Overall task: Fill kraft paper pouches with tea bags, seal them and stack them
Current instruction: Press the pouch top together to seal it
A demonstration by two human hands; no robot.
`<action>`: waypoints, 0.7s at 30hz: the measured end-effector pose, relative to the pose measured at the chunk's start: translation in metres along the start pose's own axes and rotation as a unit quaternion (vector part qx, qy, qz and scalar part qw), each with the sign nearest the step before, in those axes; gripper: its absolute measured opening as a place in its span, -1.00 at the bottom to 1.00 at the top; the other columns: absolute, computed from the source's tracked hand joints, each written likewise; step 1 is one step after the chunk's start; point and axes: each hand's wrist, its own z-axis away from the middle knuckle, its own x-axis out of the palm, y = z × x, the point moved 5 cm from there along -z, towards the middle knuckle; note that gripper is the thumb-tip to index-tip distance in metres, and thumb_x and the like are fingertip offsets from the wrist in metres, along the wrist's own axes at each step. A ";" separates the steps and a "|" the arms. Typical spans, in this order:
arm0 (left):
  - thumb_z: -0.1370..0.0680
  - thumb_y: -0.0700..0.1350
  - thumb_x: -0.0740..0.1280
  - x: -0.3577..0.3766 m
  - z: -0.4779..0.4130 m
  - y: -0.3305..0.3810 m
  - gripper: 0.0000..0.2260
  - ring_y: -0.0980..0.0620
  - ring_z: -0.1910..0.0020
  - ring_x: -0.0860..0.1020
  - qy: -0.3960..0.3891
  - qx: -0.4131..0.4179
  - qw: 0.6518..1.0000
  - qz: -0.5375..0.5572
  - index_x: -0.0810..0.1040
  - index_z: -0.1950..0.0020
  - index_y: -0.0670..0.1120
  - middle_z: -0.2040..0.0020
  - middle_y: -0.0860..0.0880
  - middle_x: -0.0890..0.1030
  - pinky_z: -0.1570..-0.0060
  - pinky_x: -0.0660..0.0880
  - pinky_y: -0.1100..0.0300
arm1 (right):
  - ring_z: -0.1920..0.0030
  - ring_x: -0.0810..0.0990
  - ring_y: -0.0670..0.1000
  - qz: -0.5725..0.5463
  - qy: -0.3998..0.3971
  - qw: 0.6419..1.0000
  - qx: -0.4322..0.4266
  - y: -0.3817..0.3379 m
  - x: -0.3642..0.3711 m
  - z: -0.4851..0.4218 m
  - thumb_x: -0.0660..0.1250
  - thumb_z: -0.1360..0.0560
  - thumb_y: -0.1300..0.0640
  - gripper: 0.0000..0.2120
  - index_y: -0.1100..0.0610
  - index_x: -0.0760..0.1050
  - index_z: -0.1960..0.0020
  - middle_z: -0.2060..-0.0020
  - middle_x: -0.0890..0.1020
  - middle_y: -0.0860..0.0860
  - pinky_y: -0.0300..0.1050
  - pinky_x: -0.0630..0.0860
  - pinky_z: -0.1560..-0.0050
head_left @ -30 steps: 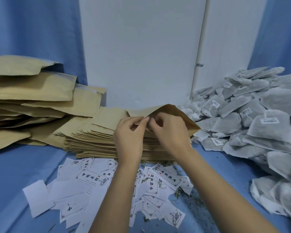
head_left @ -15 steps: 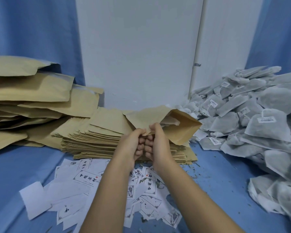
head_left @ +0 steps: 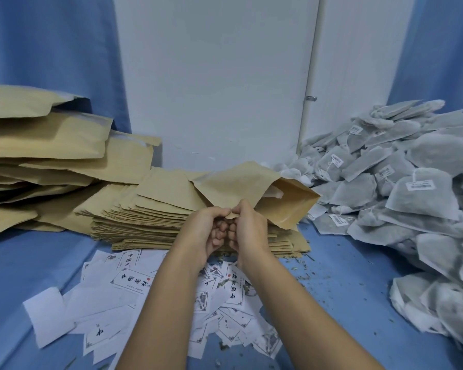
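Note:
A kraft paper pouch (head_left: 241,182) is held up at the centre, its mouth gaping toward the right with a pale lining showing. My left hand (head_left: 209,228) and my right hand (head_left: 247,227) meet knuckle to knuckle below it, and both pinch the pouch's near corner between thumb and fingers. Under the hands lies a flat stack of empty pouches (head_left: 150,217). A big heap of grey tea bags (head_left: 401,188) with white tags fills the right side.
Bulging filled pouches (head_left: 46,145) are piled at the left against a blue curtain. White printed paper labels (head_left: 134,284) litter the blue cloth in front of me, with tea crumbs to their right. A white wall panel (head_left: 214,76) stands behind.
The pouch has been pulled open and lifted off the stack. Both hands dropped lower and closer to me, from its top edge to its near corner.

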 end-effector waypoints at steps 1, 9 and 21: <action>-0.54 -0.25 0.22 0.000 -0.001 0.001 -0.75 0.16 0.69 0.23 0.000 0.001 1.000 0.007 0.36 0.35 -0.16 0.61 0.01 0.33 0.71 0.12 0.37 | 0.62 0.26 -0.03 -0.005 -0.006 1.000 0.007 0.001 0.000 -0.001 0.18 -0.45 0.15 -0.78 0.17 0.33 0.35 0.56 0.36 0.05 -0.33 0.15 0.61; -0.49 -0.20 0.25 0.002 0.000 0.000 -0.74 0.14 0.65 0.21 0.008 0.014 1.000 -0.018 0.42 0.42 -0.16 0.57 0.01 0.32 0.66 0.09 0.41 | 0.61 0.37 -0.01 0.013 -0.023 1.000 0.000 0.001 -0.001 -0.007 0.15 -0.47 0.13 -0.79 0.18 0.36 0.31 0.47 0.47 0.10 -0.32 0.21 0.60; -0.48 -0.25 0.26 -0.002 0.000 0.002 -0.78 0.15 0.68 0.20 0.017 0.008 1.000 0.011 0.34 0.35 -0.12 0.58 0.02 0.30 0.70 0.08 0.39 | 0.52 0.23 -0.04 0.005 0.032 0.999 -0.022 -0.001 -0.011 -0.005 0.12 -0.48 0.14 -0.84 0.12 0.32 0.27 0.49 0.31 0.01 -0.18 0.19 0.50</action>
